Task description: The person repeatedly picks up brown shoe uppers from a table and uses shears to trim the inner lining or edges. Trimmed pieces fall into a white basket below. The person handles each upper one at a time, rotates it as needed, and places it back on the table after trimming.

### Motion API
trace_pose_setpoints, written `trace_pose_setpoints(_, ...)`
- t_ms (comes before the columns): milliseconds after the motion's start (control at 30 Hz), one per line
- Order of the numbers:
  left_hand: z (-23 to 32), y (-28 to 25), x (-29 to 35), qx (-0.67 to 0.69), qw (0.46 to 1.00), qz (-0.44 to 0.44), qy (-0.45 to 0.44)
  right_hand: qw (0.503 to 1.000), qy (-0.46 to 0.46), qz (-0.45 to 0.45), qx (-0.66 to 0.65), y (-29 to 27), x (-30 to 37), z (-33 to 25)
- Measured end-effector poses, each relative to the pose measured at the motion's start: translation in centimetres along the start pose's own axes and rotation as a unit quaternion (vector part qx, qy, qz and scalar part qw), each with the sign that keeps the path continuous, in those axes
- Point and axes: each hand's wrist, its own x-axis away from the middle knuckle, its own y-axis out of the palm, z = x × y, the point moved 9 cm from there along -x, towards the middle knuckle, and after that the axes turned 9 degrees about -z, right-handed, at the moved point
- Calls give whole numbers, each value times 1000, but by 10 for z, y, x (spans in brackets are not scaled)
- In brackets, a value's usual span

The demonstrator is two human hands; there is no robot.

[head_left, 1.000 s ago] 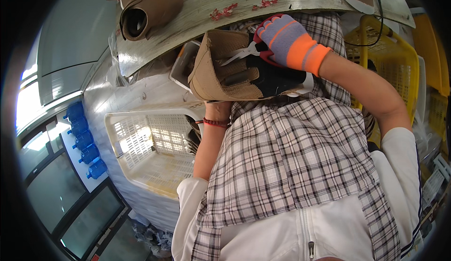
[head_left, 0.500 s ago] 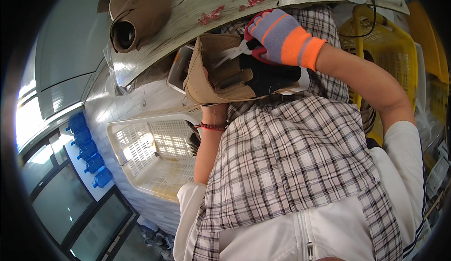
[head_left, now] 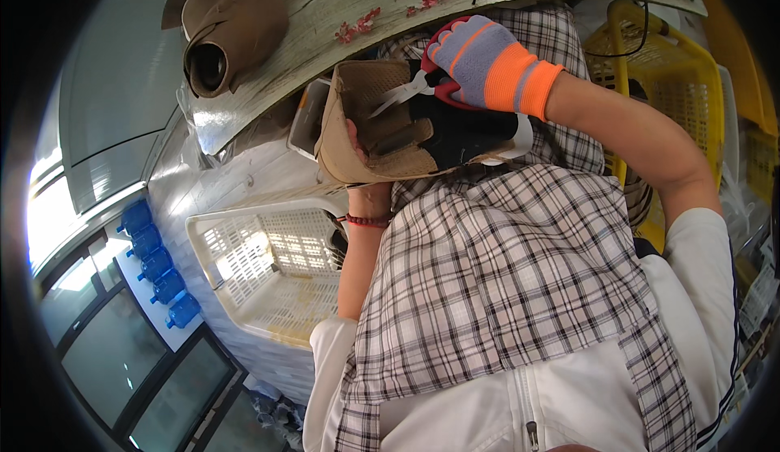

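Over my lap lies a tan shoe upper (head_left: 331,139) with a black lining and an opening facing up. My bare left hand (head_left: 357,141) reaches under it from below; fingertips show inside the opening, so it grips the upper's wall, while most of the hand is hidden. My right hand (head_left: 479,55), in a grey and orange knit glove, is closed round the red handles of a pair of scissors (head_left: 404,93). Their pale blades point down and left into the opening, slightly apart near the pivot; I cannot make out whether they touch the material.
A worktable (head_left: 317,13) runs along the far side, with a brown shoe upper (head_left: 248,29) on its left end. To the left on the floor stands a white plastic basket (head_left: 301,289). A yellow basket (head_left: 674,86) is at the right, with a black cable (head_left: 647,25) hanging over it.
The shoe upper has tilted slightly, and more of my left fingertips shows inside it. My right hand and the scissors stay almost in place.
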Motion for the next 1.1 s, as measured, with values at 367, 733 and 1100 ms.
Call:
trace_pose_setpoints(367, 2, -4, 1, -19, 1000, -4, 17, 997, 21, -66, -38, 19, -5, 1)
trace_pose_setpoints(733, 2, -3, 3, -21, 1000, 3, 11, 999, -11, 29, 20, 9, 0, -10)
trace_pose_setpoints(1100, 9, -5, 17, -62, 992, 110, 21, 972, 73, -203, -88, 43, -2, -3)
